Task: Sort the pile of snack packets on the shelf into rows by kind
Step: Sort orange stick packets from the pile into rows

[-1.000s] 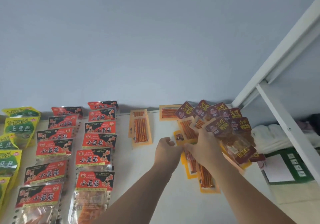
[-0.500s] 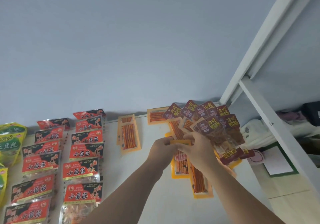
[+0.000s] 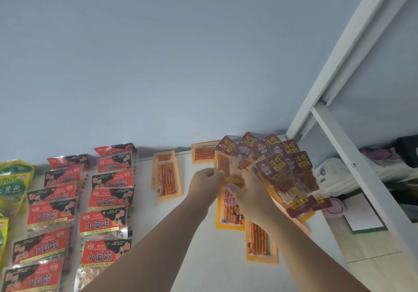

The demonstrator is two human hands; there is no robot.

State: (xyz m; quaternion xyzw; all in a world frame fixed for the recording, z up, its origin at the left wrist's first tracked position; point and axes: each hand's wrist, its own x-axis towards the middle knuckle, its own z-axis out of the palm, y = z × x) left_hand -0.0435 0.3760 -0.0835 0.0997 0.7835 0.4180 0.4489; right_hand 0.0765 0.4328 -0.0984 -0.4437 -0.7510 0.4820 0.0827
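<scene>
Currently mid-sort. Nearest, two orange stick packets (image 3: pixel 260 244) lie loose on the shelf (image 3: pixel 214 264), partly under the right forearm. Beyond them the right hand (image 3: pixel 251 194) has its grip clenched on a fan of maroon packets (image 3: pixel 285 178). The left hand (image 3: pixel 204 184) pinches an orange packet (image 3: pixel 223 166) at the fan's left edge. Judged step: separating orange from maroon. Next move likely calls for a clean pull leftward to the begun orange row (image 3: pixel 167 178), beside the red rows (image 3: pixel 106 199).
</scene>
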